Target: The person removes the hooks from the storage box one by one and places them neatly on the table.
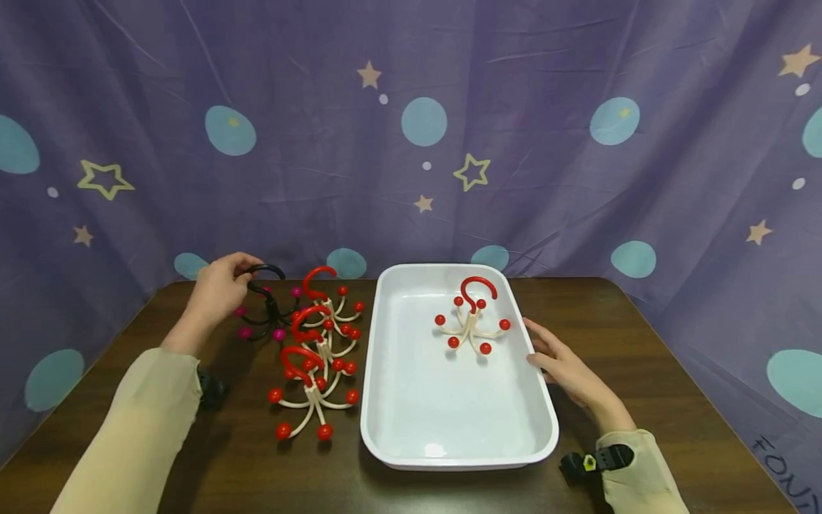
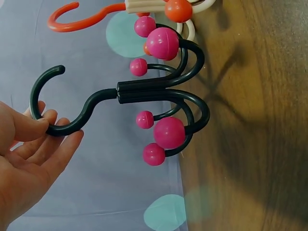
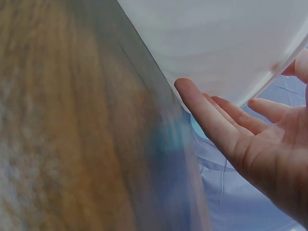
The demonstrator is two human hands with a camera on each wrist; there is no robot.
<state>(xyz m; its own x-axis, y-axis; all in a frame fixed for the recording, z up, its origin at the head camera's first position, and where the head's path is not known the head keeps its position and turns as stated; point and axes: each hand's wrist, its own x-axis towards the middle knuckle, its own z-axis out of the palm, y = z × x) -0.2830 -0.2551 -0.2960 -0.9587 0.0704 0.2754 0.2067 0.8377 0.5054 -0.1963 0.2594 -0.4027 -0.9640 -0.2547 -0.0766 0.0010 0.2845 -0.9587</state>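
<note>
My left hand (image 1: pixel 217 287) pinches the curved top of a black hook hanger (image 2: pixel 139 91) between thumb and fingers. This hanger has several curling arms tipped with pink balls, and in the left wrist view it stands upright over the wood. My right hand (image 1: pixel 571 375) is at the right side of a white tray (image 1: pixel 401 448), its fingers (image 3: pixel 207 115) extended along the outer wall and the thumb near the rim. Inside the tray stands a cream hook hanger (image 1: pixel 471 327) with a red hook and red balls.
Between the left hand and the tray, three more red-and-cream hook hangers (image 1: pixel 313 394) stand in a row, close together. All is on a dark brown wooden table (image 1: pixel 616 335). A purple curtain (image 1: pixel 526 64) with stars and dots hangs behind it.
</note>
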